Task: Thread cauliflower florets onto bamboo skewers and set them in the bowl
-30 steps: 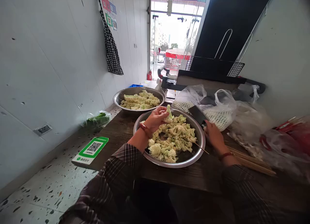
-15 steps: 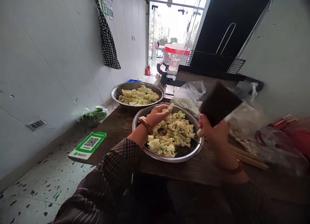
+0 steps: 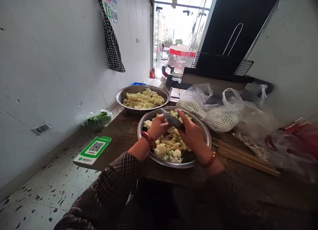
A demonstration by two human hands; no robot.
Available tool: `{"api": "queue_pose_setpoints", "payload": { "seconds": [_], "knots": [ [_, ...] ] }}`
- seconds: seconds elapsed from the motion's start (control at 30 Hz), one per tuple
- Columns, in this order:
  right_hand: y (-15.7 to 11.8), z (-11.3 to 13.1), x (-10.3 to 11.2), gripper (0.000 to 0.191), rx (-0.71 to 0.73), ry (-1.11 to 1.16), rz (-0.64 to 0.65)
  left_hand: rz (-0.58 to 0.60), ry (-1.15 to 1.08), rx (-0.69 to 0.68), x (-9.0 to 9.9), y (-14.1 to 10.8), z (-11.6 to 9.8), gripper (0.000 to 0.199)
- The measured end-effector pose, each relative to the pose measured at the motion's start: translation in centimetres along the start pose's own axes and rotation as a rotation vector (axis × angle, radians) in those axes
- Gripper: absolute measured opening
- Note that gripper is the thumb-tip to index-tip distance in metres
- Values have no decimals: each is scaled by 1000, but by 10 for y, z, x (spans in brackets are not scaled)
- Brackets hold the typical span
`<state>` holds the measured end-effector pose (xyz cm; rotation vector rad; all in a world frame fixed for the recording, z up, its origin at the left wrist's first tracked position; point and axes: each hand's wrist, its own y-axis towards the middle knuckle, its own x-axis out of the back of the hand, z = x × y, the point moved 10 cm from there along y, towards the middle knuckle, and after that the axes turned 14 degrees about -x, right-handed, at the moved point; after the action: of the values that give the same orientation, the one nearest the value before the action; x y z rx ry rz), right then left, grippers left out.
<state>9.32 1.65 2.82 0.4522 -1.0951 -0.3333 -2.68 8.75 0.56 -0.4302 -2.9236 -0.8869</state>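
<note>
From where I'm standing, both hands meet over the near basin [image 3: 179,165], well inside its rim, with the far basin [image 3: 120,98] just beyond the fingers and the dark tabletop [image 3: 124,127] running out leftward to the payment sign [image 3: 95,150] at its edge. Rightward there's less room: the thin sticks [image 3: 245,157] lie beside the right wrist, and the plastic bags [image 3: 221,114] crowd up past the right fingertips. I count two basins, one knife [image 3: 171,119], one sign and a bracelet on each wrist (the sticks are too many to number). The cauliflower pieces [image 3: 171,152], heaped too thick to count, lie beneath the fingers in the near basin, and more fill the far one. The right hand [image 3: 192,134] is closed round the knife's handle, one finger stretched out, while the left hand [image 3: 159,127] has its fingers curled by the blade; whether they grip anything I can't tell, as the knife covers them. Half a second ago that blade was raised off to the right of the basin, and a pale stem poked out of the left fingers; now the blade has come across to them
</note>
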Motion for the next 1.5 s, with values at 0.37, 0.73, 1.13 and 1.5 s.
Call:
{"api": "queue_pose_setpoints", "payload": {
  "seconds": [0.37, 0.73, 1.13, 1.5],
  "knots": [
    [-7, -4, -10, 72, 55, 46, 85, 182, 422, -208, -11, 3, -17, 13],
    [-8, 1, -14, 56, 177, 202, 30, 17, 298, -134, -2, -1, -16, 12],
    [-7, 6, -14, 42, 88, 178, -45, 58, 372, -117, -8, 0, -14, 27],
    [4, 7, -23, 32, -45, 37, -30, 72, 606, -101, -7, 2, -5, 24]
  ]
}}
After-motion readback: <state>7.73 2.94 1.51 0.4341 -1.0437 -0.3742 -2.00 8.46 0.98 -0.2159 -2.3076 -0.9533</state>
